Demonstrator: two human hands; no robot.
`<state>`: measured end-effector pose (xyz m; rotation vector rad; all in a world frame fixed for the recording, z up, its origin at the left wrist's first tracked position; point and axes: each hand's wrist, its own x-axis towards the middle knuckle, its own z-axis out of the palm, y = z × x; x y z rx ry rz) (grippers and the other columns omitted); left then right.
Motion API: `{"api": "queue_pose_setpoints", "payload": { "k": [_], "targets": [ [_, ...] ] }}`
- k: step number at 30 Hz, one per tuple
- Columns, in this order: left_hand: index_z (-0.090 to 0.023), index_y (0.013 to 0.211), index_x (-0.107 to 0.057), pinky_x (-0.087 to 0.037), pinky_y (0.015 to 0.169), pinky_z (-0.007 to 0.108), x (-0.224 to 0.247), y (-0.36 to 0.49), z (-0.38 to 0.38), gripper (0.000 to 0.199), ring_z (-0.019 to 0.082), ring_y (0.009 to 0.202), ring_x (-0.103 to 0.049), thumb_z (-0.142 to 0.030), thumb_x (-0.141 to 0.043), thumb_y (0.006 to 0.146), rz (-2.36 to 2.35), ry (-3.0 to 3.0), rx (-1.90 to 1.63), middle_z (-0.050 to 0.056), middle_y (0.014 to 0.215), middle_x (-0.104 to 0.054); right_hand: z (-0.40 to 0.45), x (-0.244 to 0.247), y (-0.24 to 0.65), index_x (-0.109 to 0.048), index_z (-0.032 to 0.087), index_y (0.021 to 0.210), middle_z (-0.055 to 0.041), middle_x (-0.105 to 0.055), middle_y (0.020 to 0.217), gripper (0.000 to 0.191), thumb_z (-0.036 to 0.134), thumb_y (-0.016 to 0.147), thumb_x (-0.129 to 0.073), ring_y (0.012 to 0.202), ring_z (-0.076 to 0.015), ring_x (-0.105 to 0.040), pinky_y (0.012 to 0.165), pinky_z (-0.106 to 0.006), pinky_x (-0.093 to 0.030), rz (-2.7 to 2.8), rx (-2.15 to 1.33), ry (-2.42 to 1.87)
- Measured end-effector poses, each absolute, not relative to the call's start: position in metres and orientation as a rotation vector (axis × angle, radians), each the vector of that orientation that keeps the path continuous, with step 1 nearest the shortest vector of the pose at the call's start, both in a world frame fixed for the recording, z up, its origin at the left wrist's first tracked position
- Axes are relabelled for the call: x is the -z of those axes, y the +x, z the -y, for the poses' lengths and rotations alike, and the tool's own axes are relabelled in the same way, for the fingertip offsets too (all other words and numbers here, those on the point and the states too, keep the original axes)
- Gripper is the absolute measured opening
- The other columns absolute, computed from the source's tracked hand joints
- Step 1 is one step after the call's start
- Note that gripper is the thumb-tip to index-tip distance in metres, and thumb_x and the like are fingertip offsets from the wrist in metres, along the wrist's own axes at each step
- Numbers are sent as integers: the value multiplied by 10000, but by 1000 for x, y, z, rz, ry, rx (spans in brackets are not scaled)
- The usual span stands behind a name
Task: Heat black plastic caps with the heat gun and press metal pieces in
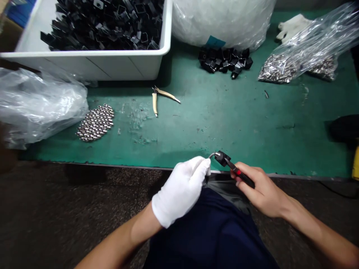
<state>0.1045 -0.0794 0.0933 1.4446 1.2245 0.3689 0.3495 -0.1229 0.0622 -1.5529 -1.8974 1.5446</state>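
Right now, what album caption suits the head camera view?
Gloved left hand with bent metal rod and bare right hand with dark tool meet at a small black part.

Cream pliers (167, 94) lie splayed on table (238, 112). Clear bag (45, 106) at L edge; big bag (224, 18) w/ blue label (215, 41), top ctr. Yellow item (356, 160) far R.

The gloved left hand (182, 185) grips a bent metal rod (212, 155) whose far end meets a small black block (222, 158) at the edge of a green table (238, 116). The bare right hand (259, 188) holds a dark tool (244, 178), its tip against the block. Beyond lie pliers (156, 98) with spread handles, a patch of metal fittings (95, 123), loose black pieces (224, 59) and a white bin (101, 64).
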Motion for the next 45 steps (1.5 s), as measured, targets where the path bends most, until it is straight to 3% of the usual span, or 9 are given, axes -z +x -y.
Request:
{"api": "queue_pose_setpoints", "payload": {
  "k": [9,23,29,38,45],
  "targets": [
    [-209,737,-419,-311,604,275,-93,100,64,363,111,567,-396,-356,-319,1053,-1139,1792,-107,-51,635,-454,113,-69,367,-486,229,981,14,-544,838,145,125,880,-482,732,-166,-492,680,-308,-370,2254,-1401,-1540],
    [-183,971,-642,-367,604,299,-59,107,30,454,196,543,-572,-466,-291,1023,-1023,2354,257,46,640,-613,83,-65,386,-526,218,951,-39,-640,868,69,241,886,-533,619,-179,-538,556,-319,-324,2829,-951,-1549],
    [-156,1035,-635,-420,669,317,-56,110,16,495,222,622,-618,-487,-266,1023,-1033,2403,209,76,697,-642,70,-62,389,-515,215,955,-46,-615,868,67,248,897,-515,640,-188,-545,560,-327,-333,2808,-919,-1606],
    [-191,969,-627,-363,606,284,-62,106,24,433,168,557,-564,-459,-294,1037,-1090,2266,-52,12,634,-570,79,-62,392,-554,219,1069,-86,-651,1036,213,187,862,-520,850,-242,-607,695,-353,-429,2536,-1074,-1558],
    [-184,876,-588,-376,689,259,-56,106,42,338,106,638,-535,-328,-335,1048,-1159,1937,-414,-15,769,-601,86,-64,373,-541,223,1026,-4,-569,843,199,126,854,-520,717,-167,-509,673,-306,-405,2215,-1229,-1508]
  ]
}}
